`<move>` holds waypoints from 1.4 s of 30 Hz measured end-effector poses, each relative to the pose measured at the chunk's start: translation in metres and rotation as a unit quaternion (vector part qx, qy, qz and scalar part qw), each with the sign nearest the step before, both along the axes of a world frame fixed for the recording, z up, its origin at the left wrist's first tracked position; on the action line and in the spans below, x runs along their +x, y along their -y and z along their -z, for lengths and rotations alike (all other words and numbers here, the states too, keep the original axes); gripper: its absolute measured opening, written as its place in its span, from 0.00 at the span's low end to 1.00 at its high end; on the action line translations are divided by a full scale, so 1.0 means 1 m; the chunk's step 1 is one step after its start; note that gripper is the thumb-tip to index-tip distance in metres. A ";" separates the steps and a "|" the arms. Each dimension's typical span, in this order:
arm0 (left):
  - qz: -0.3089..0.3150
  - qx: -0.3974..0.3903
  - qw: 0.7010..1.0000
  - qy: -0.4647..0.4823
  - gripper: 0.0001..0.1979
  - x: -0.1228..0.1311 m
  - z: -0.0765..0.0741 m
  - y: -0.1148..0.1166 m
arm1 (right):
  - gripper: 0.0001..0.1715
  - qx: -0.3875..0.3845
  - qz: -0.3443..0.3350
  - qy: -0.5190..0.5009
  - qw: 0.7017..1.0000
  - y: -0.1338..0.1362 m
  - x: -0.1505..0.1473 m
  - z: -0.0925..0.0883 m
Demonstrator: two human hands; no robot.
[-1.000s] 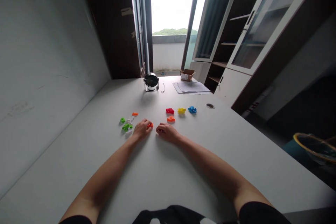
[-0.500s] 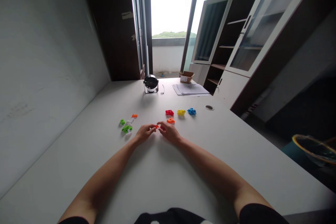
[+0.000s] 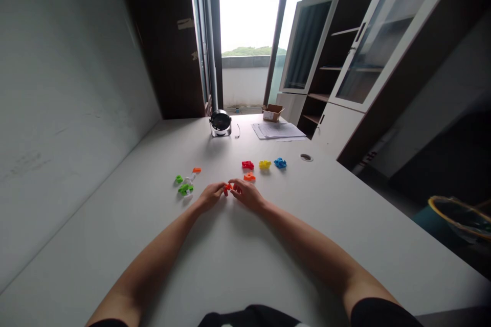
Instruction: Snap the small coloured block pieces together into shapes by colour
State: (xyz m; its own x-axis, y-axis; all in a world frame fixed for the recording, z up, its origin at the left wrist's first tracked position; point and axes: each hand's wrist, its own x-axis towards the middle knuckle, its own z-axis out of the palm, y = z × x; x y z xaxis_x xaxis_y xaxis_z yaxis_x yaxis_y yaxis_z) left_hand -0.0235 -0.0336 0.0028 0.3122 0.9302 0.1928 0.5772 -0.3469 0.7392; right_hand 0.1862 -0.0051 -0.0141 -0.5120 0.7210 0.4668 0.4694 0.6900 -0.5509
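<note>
Between my two hands, close over the white table, is a small red-orange plastic piece [image 3: 227,188]. My left hand [image 3: 211,197] pinches it from the left with thumb and fingertips. From the other side, the fingers of my right hand [image 3: 246,194] curl in against the piece; its exact shape is partly hidden. Just beyond my right hand lies an orange plastic piece [image 3: 249,176]. Behind that stand small red [image 3: 247,164], yellow [image 3: 264,164] and blue [image 3: 280,163] plastic assemblies in a row. Left of my left hand are green pieces [image 3: 185,189], white pieces [image 3: 189,179] and one orange piece [image 3: 197,169].
Farther back on the table [image 3: 153,163] are a round black fan-like device [image 3: 220,121], stacked papers [image 3: 280,131] and a small open cardboard box [image 3: 272,113]. A cable hole [image 3: 306,157] sits right of the blue assembly. Cabinets with glass doors [image 3: 307,43] stand beyond the right edge.
The red-orange piece has turned between my fingers, and more of it shows below them. Both hands stay in almost the same place.
</note>
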 end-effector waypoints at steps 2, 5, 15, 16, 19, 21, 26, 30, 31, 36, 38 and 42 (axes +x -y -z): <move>-0.004 -0.004 1.000 -0.005 0.18 0.001 -0.001 0.001 | 0.16 -0.001 0.001 0.002 1.000 0.000 0.000 0.000; -0.014 -0.010 1.000 -0.008 0.18 0.002 -0.003 0.002 | 0.13 0.001 0.002 0.008 1.000 0.001 0.000 -0.002; -0.016 -0.026 0.999 0.036 0.14 0.001 0.000 -0.001 | 0.02 0.004 0.051 0.017 0.999 0.005 -0.001 -0.007; -0.012 -0.023 0.999 0.042 0.13 0.000 0.001 -0.002 | 0.02 0.003 0.056 0.017 0.998 0.005 -0.001 -0.007; -0.005 -0.011 0.999 0.051 0.13 -0.001 0.005 -0.003 | 0.03 0.002 0.059 0.014 0.998 0.004 -0.001 -0.006; -0.007 -0.007 0.999 0.049 0.13 -0.002 0.007 -0.004 | 0.03 0.001 0.058 0.014 0.998 0.004 -0.001 -0.006; -0.015 -0.005 0.999 0.035 0.13 -0.003 0.010 -0.008 | 0.03 -0.002 0.062 0.015 0.998 0.003 -0.001 -0.006; -0.019 -0.025 0.999 0.034 0.15 -0.003 0.011 -0.010 | 0.03 -0.006 0.058 0.011 0.998 0.003 0.000 -0.007; -0.017 -0.030 0.999 0.037 0.16 -0.004 0.012 -0.010 | 0.03 -0.009 0.059 0.009 0.998 0.003 0.000 -0.006; -0.014 -0.033 0.999 0.041 0.17 -0.004 0.013 -0.009 | 0.12 -0.025 0.058 0.002 0.998 0.002 0.000 -0.006; -0.012 -0.026 0.999 0.029 0.17 -0.004 0.012 -0.009 | 0.15 -0.024 0.054 0.001 0.998 0.002 0.000 -0.006; -0.004 -0.011 1.000 0.001 0.16 -0.003 0.010 -0.007 | 0.20 -0.018 0.032 0.003 0.999 0.003 0.000 -0.007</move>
State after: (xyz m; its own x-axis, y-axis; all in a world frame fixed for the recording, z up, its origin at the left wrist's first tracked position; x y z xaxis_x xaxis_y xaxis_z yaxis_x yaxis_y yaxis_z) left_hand -0.0268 -0.0265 -0.0073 0.3039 0.9369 0.1728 0.5792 -0.3257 0.7473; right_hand 0.1861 -0.0076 -0.0069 -0.4674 0.7687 0.4366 0.5150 0.6382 -0.5723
